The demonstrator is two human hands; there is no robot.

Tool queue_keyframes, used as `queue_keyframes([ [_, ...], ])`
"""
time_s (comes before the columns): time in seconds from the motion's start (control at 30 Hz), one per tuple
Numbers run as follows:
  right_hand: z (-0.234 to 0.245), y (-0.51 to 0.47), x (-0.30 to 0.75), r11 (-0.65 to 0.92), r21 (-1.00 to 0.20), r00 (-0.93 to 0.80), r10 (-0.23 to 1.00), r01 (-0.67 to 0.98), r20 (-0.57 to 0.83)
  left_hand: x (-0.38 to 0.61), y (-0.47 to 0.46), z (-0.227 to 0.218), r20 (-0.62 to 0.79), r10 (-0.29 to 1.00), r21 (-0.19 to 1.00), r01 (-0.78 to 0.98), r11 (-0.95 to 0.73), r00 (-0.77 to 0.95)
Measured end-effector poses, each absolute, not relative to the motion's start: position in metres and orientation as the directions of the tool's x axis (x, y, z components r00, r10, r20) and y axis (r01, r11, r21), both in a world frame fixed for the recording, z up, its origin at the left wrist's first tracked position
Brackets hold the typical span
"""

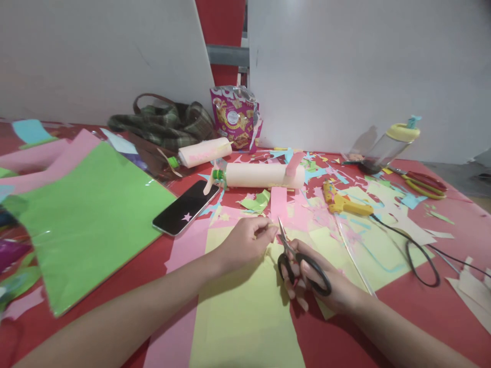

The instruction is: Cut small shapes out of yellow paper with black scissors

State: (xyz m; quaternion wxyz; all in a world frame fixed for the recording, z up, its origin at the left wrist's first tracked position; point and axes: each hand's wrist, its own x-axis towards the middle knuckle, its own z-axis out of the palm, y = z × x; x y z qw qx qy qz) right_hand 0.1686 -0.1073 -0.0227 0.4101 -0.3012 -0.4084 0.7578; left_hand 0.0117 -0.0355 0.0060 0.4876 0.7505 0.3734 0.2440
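My right hand (314, 276) has its fingers through the black handles of a pair of scissors (286, 237), whose slightly parted blades point up and away. Close to the blade tips, my left hand (247, 240) is closed in a pinch on a small piece of yellow paper (272, 225), mostly hidden by the fingers. Under both hands lies a yellow paper sheet (241, 317), partly over a pink sheet (171, 306). Just beyond, a paper-wrapped bottle (264, 175) with a green neck lies on its side, a pink strip (279, 203) in front of it.
A phone (186, 209) with a pink star on it and green sheets (95, 220) lie left. To the right are a yellow glue gun (345, 203) with a black cord, a clear bottle (391, 145) and red-handled scissors (425, 184). Behind stand a snack bag (235, 117) and another wrapped bottle (205, 152).
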Motion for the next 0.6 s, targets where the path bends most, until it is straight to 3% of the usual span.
queue_keyframes([
  [0.6,-0.0269,-0.1067,0.169,-0.347,-0.849,-0.459,0.877,-0.398,-0.144,0.0116,-0.0324,0.0054,-0.063,0.8,0.943,0.298,-0.148,0.597],
])
